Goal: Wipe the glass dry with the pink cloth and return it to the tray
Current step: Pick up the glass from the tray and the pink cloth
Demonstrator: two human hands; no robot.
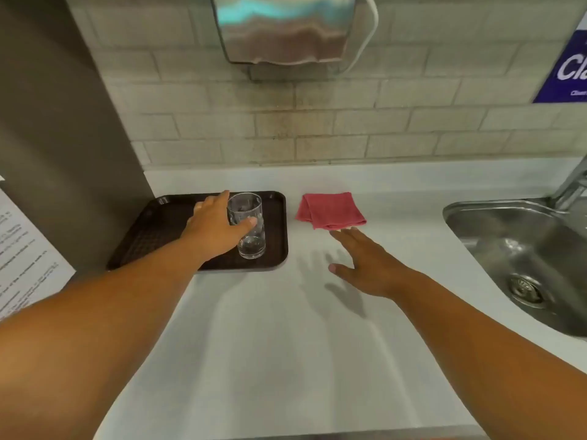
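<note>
A clear drinking glass [251, 236] stands upright on the dark brown tray [152, 230] at the left of the counter. My left hand [212, 230] reaches around it: the thumb lies across the glass's front and the straight fingers pass along its far left side, not closed on it. A folded pink cloth [330, 211] lies flat on the white counter to the right of the tray. My right hand [365, 265] hovers palm down with spread fingers, its fingertips just short of the cloth's near edge.
A steel sink [514, 258] with a tap [571, 185] is set into the counter at the right. A metal dispenser [282, 30] hangs on the tiled wall above. A grey panel with a printed sheet [19, 249] stands at the left.
</note>
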